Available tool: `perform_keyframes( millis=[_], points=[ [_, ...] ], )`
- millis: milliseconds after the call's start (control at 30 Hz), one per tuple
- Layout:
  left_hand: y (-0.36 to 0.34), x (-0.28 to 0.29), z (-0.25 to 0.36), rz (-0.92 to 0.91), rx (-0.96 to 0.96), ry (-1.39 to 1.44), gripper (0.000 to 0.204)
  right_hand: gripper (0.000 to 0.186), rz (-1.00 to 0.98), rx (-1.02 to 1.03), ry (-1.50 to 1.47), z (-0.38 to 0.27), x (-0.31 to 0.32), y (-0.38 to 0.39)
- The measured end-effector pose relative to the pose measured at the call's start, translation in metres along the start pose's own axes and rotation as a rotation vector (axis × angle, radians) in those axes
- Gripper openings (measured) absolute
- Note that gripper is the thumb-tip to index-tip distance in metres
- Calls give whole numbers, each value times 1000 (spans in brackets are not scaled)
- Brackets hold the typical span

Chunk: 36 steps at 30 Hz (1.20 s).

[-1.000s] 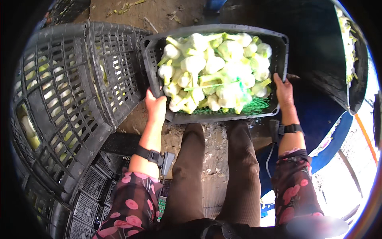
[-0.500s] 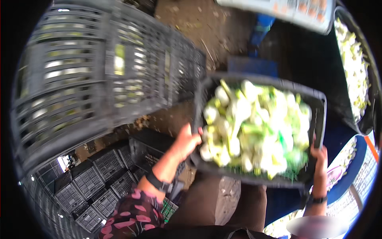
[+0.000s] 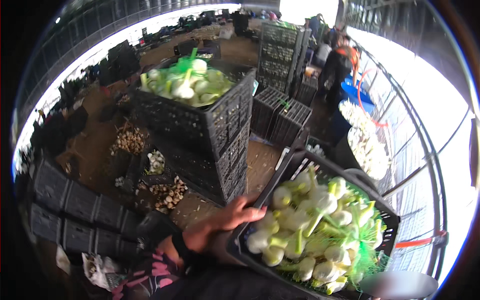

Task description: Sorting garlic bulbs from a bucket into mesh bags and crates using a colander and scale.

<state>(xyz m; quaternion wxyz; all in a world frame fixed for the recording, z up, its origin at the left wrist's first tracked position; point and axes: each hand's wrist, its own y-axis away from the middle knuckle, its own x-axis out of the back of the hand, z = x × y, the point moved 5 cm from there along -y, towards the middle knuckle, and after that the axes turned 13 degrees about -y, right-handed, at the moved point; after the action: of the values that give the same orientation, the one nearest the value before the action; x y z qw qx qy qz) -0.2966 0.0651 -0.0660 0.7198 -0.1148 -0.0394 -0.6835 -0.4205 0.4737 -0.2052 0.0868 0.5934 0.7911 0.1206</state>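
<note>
A black plastic crate [image 3: 345,175], tilted toward me, fills the lower right. In it lie white bulbs with short green stems [image 3: 305,220], which look like fresh garlic, and a bunched green net [image 3: 362,255] on the near right side. My left hand [image 3: 237,214] grips the crate's left rim, thumb over the edge and the other fingers partly hidden. My right hand does not show. Just beyond stands a tall stack of black crates [image 3: 232,130], its top one heaped with the same bulbs [image 3: 185,87] and more green netting.
Loose bulbs [image 3: 167,195] lie on the dirt floor left of the stack. Black crates [image 3: 75,210] line the left. Farther off stand more crates [image 3: 282,112] and a taller crate stack [image 3: 280,55]. Along the right wall are tubs of white bulbs [image 3: 367,150] and people [image 3: 342,62] bending.
My view has swung up from the floor to the wider shed. The held crate is now lower and more tilted. My right hand, earlier on its right rim, has left the picture.
</note>
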Motion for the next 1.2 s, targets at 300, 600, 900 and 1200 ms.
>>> perform_keyframes(
  millis=[300,600,900,1200],
  points=[
    [28,106,202,256,-824,-374,30,48,-35,373,97,-134,-67,-4],
    [24,314,262,12,-249,-52,23,49,96,675,209,-284,-150,-31],
    [-16,563,251,205,-574,-256,18,50,252,712,363,-368,-218,-93],
    [-57,669,141,98,-296,116,34,51,287,670,471,-398,-266,-150]
  ],
)
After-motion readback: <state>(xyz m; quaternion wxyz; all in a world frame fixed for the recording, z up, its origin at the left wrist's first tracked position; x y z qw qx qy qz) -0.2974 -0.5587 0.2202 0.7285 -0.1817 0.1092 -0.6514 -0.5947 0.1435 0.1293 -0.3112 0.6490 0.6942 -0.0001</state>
